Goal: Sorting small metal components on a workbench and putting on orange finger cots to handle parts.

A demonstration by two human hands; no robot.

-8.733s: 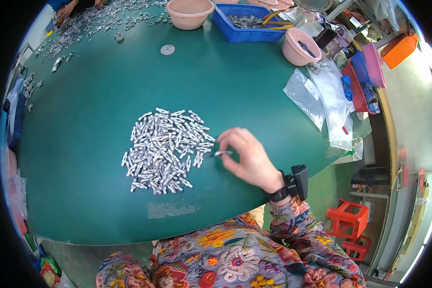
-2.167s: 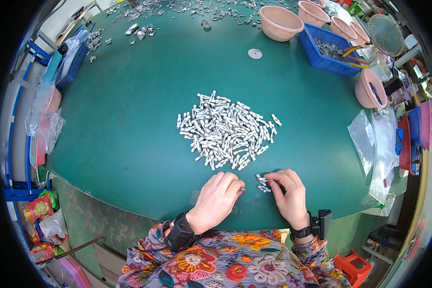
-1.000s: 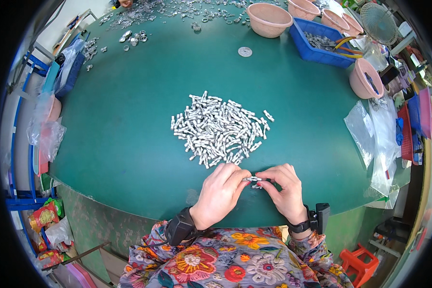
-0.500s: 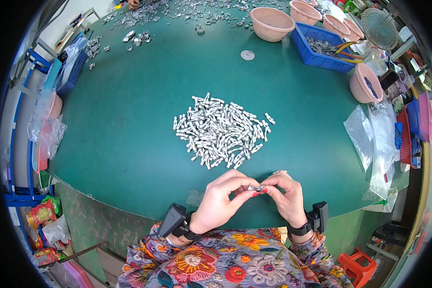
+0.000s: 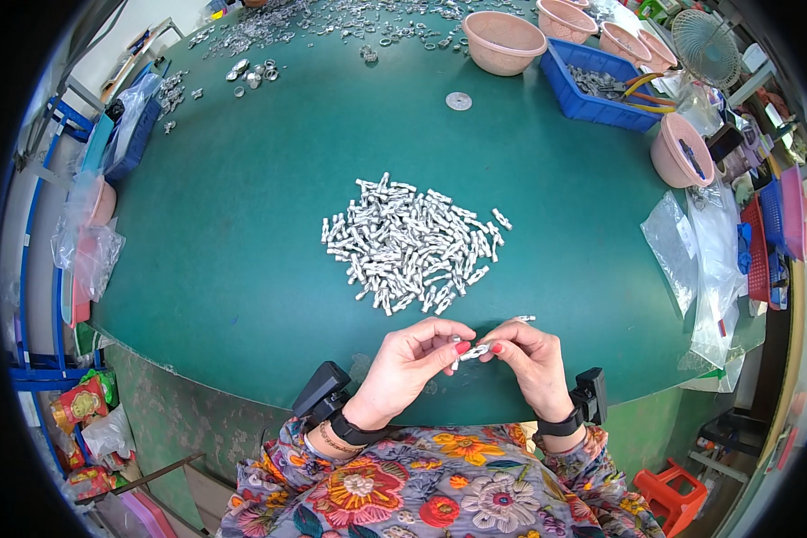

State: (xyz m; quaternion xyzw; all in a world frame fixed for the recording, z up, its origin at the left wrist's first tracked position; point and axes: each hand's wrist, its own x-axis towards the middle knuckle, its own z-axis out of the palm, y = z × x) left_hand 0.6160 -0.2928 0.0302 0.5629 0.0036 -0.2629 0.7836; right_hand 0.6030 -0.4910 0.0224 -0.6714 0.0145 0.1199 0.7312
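Close to the table's near edge, my left hand (image 5: 408,366) and my right hand (image 5: 531,360) meet over one small silver metal link (image 5: 475,352). The right thumb and fingers pinch its right end. My left thumb and fingertips are closed at its other end, and a silver bit (image 5: 455,339) shows between the left fingers; whether it is a separate part I cannot tell. Just beyond the right knuckles lies another silver piece (image 5: 526,318). Farther out, a heap of similar silver links (image 5: 412,242) covers the middle of the table, with a single link (image 5: 501,219) at its right.
On the green table (image 5: 215,224), a pale disc (image 5: 458,101) lies beyond the heap. Pink bowls (image 5: 504,45) and a blue tray (image 5: 592,108) with pliers stand at the far right, plastic bags (image 5: 713,278) nearer. Loose metal parts (image 5: 287,31) spread along the back.
My fingertips have drawn slightly apart, and the left ones have shifted left. The link between them shows more fully and is tilted, its left end lower.
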